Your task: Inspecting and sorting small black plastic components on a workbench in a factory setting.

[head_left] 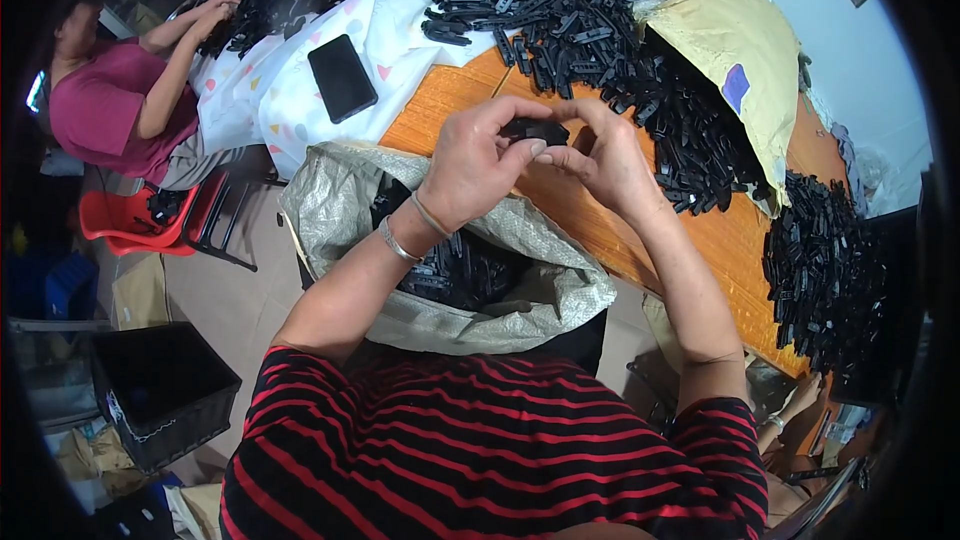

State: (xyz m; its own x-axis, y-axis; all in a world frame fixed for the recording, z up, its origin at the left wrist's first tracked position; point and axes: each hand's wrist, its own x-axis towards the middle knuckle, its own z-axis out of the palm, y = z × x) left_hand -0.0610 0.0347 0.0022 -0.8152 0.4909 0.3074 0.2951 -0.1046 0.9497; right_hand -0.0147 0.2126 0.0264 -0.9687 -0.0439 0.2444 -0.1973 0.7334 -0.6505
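Both of my hands meet over the near edge of the wooden table, above an open sack. Between them is a small black plastic part (537, 130), partly covered by the fingers. My left hand (470, 158) is closed round one end of it, thumb below and index finger arched over. My right hand (605, 155) pinches the other end between thumb and fingers. Directly beneath, the grey woven sack (560, 315) gapes wide, with many black plastic parts (460, 265) inside. Just beyond my hands, a heap of similar long black parts (570, 30) spreads over the table (445, 100).
A large yellow paper sack (720, 30) lies at the back right; another black heap (825, 280) is right of it. Left stands a black phone (342, 78) on a patterned white sheet (270, 105). A co-worker (120, 90) sits far left by a red chair (140, 220). A black crate (165, 395) is lower left.
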